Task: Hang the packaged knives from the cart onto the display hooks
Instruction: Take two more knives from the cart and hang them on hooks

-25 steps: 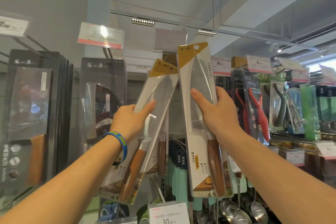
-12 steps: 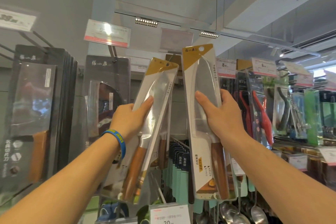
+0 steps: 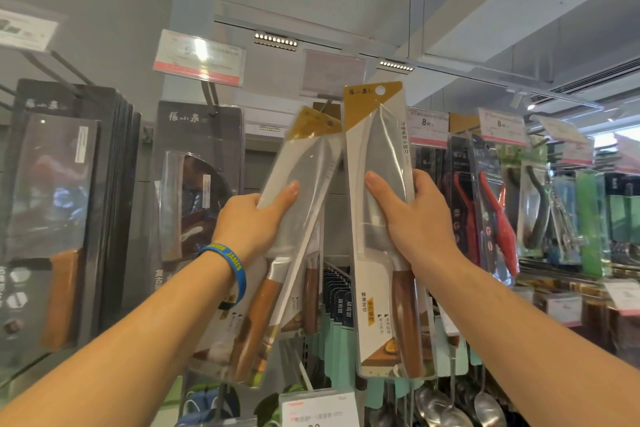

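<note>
Two grips (image 3: pixel 251 229) curled round packaged knives (image 3: pixel 379 139)

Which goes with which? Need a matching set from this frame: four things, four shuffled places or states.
Things:
1. left knife pack
2. right knife pack
3. blue wristband
4. red-handled scissors pack

Places or states:
A. hangs on the display, right of both held packs
B. held upright, hang hole not on a hook
C. on the left wrist
D. held tilted, top leaning right

Pairs: 1-D, 2-B, 3-C, 4-A
</note>
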The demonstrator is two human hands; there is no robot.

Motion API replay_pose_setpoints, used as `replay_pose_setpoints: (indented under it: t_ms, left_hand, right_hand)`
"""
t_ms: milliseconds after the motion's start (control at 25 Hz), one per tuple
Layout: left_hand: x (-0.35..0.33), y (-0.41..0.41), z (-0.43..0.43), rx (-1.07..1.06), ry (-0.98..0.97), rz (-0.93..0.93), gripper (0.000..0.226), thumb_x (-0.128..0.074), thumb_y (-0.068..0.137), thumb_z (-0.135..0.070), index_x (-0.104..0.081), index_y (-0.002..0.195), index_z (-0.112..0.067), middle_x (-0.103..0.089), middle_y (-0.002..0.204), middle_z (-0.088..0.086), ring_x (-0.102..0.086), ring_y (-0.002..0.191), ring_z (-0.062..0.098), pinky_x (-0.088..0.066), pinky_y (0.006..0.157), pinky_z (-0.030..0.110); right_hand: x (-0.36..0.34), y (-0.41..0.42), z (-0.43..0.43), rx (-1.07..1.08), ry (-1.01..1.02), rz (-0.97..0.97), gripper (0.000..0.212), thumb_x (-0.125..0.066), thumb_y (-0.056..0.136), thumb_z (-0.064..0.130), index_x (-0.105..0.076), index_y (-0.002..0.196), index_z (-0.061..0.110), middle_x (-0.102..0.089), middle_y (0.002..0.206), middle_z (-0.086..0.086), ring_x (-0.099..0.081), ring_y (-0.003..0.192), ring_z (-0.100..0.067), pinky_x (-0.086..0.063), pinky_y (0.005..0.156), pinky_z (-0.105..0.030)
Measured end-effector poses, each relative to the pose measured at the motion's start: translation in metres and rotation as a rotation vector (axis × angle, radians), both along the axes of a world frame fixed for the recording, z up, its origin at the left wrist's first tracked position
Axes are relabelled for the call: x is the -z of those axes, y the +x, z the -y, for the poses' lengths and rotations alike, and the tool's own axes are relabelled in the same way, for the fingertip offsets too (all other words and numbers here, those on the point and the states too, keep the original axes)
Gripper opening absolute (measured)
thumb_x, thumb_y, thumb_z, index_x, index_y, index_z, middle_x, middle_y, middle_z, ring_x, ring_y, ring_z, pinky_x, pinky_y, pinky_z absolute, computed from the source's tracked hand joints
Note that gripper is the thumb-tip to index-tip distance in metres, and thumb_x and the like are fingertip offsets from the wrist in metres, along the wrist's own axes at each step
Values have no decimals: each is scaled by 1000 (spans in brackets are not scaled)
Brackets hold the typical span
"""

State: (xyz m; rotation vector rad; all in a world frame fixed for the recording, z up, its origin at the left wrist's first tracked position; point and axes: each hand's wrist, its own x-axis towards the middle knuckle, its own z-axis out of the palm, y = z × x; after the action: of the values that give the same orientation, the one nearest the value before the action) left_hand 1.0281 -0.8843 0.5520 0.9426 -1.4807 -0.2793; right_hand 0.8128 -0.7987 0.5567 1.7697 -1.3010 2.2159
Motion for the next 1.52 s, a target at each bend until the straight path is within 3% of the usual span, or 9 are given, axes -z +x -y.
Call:
replay_pose_setpoints:
  t_ms: [240, 680, 800, 920, 1040, 1160, 1280, 1440, 1520]
  left_hand:
    - [-6, -4, 9, -3, 10, 40, 77, -56, 75, -79, -64, 66, -3, -65, 65, 14, -56, 58, 21, -44, 55, 30]
    - [-13, -18, 54, 80, 336, -13, 59, -58, 77, -76, -60, 76, -17, -62, 76, 1, -60, 68, 17, -41, 55, 27]
    - [-4, -24, 65, 36, 345, 74, 65, -49, 85, -73, -65, 100, -13, -64, 88, 5, -60, 77, 24, -45, 71, 31]
    - [-1, -23, 64, -27, 412, 201, 72, -38, 95, -65, -51, 132, -5, -60, 125, 18, -58, 110, 35, -45, 91, 38]
    - [-9, -23, 43, -191, 212, 326, 58, -40, 101, -46, -35, 144, -7, -47, 141, 21, -49, 125, 38, -40, 98, 43]
    - [-38, -23, 0, -94, -214, 182, 63, -49, 97, -49, -33, 150, -18, -46, 148, 10, -48, 131, 29, -39, 102, 38]
    - [-96, -23, -31, -28, -360, 158, 68, -56, 93, -50, -34, 149, -21, -50, 144, 2, -54, 122, 22, -44, 96, 33]
    - [-157, -19, -48, -223, -407, 528, 23, -59, 96, -36, -66, 114, -24, -68, 113, 2, -64, 95, 23, -53, 83, 35]
    - [-159, -18, -47, -331, -489, 629, 24, -54, 98, -41, -69, 104, -23, -67, 100, 1, -61, 90, 24, -51, 78, 36]
  right_hand:
    - [-1, -2, 4, -6, -9, 5, 30, -73, 84, 62, -56, 101, 44, -69, 93, 23, -67, 84, 4, -53, 73, -23]
    - [6, 9, 2, -50, 13, 19, 41, -72, 84, 63, -57, 113, 38, -68, 99, 16, -68, 83, 1, -55, 65, -17]
    - [8, 14, -1, -49, 28, 18, 40, -72, 85, 60, -59, 115, 36, -69, 102, 16, -68, 92, -4, -58, 80, -32]
    - [6, 21, -3, -52, 37, 40, 41, -72, 85, 60, -57, 115, 36, -67, 101, 18, -66, 94, -4, -56, 85, -34]
    - [5, 24, -5, -58, 45, 54, 42, -71, 85, 62, -53, 114, 39, -64, 99, 20, -64, 90, 0, -53, 78, -28]
    - [9, 23, -8, -68, 50, 73, 39, -71, 84, 63, -53, 110, 42, -65, 96, 20, -65, 85, 1, -49, 67, -21]
    - [16, 26, -10, -101, 65, 69, 40, -71, 83, 63, -56, 112, 40, -67, 98, 20, -68, 84, 1, -48, 62, -13]
    - [23, 40, -4, -177, 76, 86, 36, -73, 85, 58, -58, 113, 39, -69, 101, 16, -67, 82, 10, -50, 57, -8]
    - [25, 45, 0, -181, 85, 83, 28, -73, 86, 55, -57, 105, 43, -69, 99, 17, -64, 82, 14, -47, 56, -3]
